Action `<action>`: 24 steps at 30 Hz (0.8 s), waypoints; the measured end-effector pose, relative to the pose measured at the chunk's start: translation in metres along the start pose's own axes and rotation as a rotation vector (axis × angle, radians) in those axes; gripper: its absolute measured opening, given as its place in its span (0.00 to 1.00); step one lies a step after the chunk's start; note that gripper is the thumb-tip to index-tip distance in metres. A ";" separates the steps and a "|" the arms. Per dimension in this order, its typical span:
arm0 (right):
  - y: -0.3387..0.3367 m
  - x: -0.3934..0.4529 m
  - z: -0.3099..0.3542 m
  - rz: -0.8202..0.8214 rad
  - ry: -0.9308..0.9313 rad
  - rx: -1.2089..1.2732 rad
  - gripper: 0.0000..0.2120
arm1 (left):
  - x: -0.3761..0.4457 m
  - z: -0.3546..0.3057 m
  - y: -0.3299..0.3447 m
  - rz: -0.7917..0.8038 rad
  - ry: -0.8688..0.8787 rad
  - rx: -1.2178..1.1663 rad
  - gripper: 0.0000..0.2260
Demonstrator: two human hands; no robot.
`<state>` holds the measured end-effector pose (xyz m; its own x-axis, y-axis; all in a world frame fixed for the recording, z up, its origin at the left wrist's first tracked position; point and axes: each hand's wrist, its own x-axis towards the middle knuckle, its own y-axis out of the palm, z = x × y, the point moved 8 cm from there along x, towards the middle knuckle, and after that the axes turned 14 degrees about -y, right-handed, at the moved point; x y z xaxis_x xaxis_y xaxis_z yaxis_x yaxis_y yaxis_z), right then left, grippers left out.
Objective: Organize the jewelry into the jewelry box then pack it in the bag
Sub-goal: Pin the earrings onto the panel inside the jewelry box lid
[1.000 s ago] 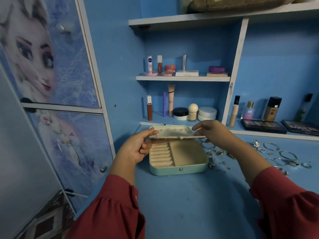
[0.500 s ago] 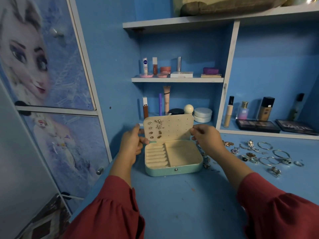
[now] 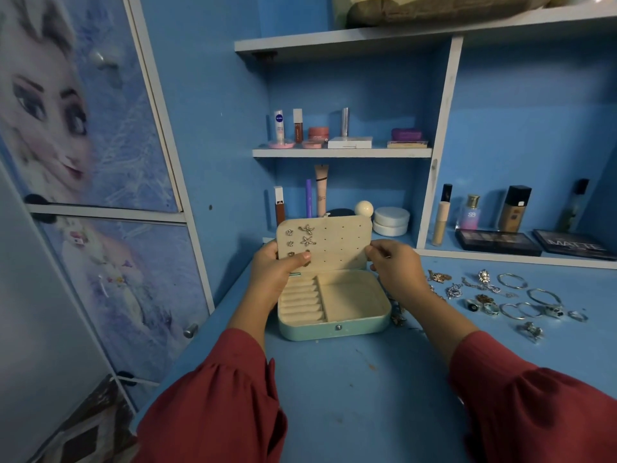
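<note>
A mint-green jewelry box [image 3: 334, 330] sits on the blue desk, its cream-lined lid [image 3: 337, 242] standing upright. Several earrings [image 3: 300, 240] are pinned at the lid's left side. The tray below has ring rolls on the left and an empty compartment on the right. My left hand [image 3: 272, 274] grips the lid's left edge, thumb on its face. My right hand [image 3: 394, 270] holds the lid's right edge. Loose jewelry [image 3: 494, 299], with rings, bangles and chains, lies scattered on the desk to the right of the box. No bag is in view.
Cosmetics fill the shelves [image 3: 342, 152] behind the box; bottles and two dark palettes [image 3: 497, 242] line the ledge at the right. A wardrobe door [image 3: 83, 128] with a cartoon print stands at the left. The desk [image 3: 350, 396] extends toward me.
The lid went from nearly flat over the box to fully upright, showing the pinned earrings. Both hands stayed on its edges.
</note>
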<state>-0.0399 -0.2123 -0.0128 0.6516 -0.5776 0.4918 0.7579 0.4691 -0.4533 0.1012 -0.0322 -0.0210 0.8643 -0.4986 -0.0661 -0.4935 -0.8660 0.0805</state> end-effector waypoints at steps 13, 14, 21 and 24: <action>0.000 0.002 0.000 0.001 0.007 -0.017 0.12 | 0.012 0.005 -0.002 0.002 -0.043 0.058 0.08; 0.000 0.001 0.000 0.001 0.007 -0.014 0.12 | 0.012 0.005 -0.002 0.004 -0.042 0.059 0.08; 0.000 0.000 0.003 0.006 -0.004 0.006 0.11 | 0.013 0.006 -0.001 0.005 -0.026 0.078 0.08; 0.000 0.000 0.003 0.002 -0.004 0.004 0.11 | 0.013 0.006 -0.001 0.007 -0.025 0.077 0.07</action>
<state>-0.0404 -0.2103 -0.0109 0.6532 -0.5736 0.4942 0.7568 0.4732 -0.4510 0.1124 -0.0379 -0.0278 0.8584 -0.5048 -0.0908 -0.5066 -0.8622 0.0040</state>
